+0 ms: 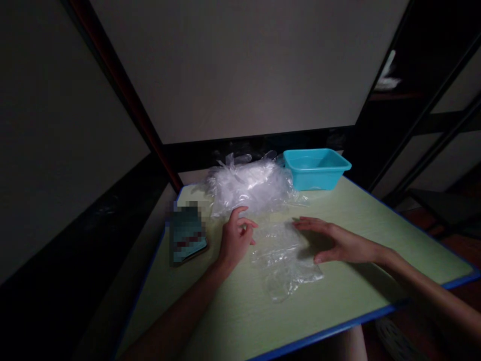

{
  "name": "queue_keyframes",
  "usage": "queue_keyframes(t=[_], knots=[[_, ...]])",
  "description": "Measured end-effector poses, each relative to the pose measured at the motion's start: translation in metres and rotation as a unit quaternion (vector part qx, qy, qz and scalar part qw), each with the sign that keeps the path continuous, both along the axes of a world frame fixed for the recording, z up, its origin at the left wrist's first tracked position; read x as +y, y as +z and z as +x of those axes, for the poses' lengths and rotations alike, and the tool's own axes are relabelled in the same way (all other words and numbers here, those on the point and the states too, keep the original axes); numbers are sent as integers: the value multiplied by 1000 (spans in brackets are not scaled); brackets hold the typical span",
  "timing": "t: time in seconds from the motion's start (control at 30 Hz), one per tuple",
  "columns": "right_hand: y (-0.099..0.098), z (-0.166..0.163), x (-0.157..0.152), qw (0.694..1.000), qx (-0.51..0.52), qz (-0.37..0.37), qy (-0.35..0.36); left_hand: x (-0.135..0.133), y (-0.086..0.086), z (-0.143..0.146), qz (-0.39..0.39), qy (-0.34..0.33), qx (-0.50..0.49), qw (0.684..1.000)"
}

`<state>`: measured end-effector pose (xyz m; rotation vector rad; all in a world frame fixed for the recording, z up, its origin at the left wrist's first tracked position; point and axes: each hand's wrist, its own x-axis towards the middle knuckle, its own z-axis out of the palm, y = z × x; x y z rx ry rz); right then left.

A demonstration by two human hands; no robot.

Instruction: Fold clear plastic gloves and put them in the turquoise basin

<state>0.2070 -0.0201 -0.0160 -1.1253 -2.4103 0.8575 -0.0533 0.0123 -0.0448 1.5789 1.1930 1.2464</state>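
A clear plastic bag (283, 263) lies flat on the pale green table (240, 321) between my hands. My right hand (334, 240) rests flat on the bag's right part, fingers stretched out toward the left. My left hand (236, 235) sits just left of the bag, thumb and fingers loosely curled at its edge; whether they pinch the plastic I cannot tell. Behind my hands lies a heap of crumpled clear plastic bags (248, 185).
A turquoise plastic tub (316, 168) stands at the table's far right corner. A phone (187, 234) lies near the left edge. The table has a blue rim, a wall behind it and dark metal shelving (424, 115) to the right.
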Motion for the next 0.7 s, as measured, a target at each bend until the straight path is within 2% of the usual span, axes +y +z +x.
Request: queue_keyframes(t=[0.1,0.23,0.7], knots=[[-5,-3,14,996,-71,-8,51,1,0,0,-7,-11,8,1000],[-10,-5,22,990,-125,-13,68,3,-4,0,-16,-17,15,1000],[-14,-2,22,989,-130,-38,54,6,-11,0,-32,-6,36,999]])
